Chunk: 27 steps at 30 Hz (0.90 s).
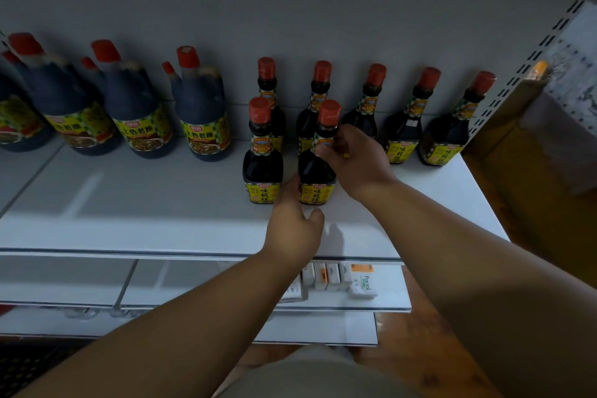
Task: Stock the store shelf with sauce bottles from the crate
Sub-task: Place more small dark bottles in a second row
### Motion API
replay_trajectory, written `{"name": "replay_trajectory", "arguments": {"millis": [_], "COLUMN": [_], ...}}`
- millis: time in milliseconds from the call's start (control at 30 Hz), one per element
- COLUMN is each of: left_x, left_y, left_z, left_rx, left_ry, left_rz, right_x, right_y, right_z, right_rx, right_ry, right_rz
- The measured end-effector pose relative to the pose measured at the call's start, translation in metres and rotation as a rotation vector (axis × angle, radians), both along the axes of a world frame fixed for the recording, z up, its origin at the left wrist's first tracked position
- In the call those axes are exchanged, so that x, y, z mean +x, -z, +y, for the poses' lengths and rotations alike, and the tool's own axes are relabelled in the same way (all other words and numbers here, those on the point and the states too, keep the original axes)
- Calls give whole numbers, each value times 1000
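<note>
we have the bottle (318,165) standing upright near the front of the shelf (129,203), second in a new front row, just beside another small bottle (262,158) on its left and ahead of the back row (400,119) of five. our right hand (355,158) curls round its neck just under the red cap, fingers closed on it; our left hand (294,223) rests at the base by the yellow label, fingers loosely bent and touching the lower corner, the thumb apart. we judge the bottle full, so fairly heavy for its size, stiff, probably glass and so breakable, and smooth enough to slip. the narrow neck gives a sure hold, with the base steadied to turn the label forward. the crate is not in view.
</note>
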State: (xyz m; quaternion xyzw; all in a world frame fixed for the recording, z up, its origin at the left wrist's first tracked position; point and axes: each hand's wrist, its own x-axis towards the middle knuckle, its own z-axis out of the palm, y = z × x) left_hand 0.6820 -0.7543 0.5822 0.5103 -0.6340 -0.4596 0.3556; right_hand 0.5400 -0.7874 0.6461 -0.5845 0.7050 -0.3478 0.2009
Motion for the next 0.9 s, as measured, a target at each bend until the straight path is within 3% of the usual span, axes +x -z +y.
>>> {"name": "replay_trajectory", "arguments": {"millis": [267, 500, 900], "left_x": [4, 19, 87], "left_y": [-1, -15, -30], "left_z": [1, 22, 135], "left_rx": [-41, -222, -358], "left_ry": [27, -76, -450], "left_rz": [-21, -228, -505], "right_x": [4, 8, 75], "right_y": [-3, 9, 5], "right_z": [6, 51, 123], "right_rx": [51, -34, -223], "right_ry": [63, 88, -446], "right_rz": [14, 106, 195]}}
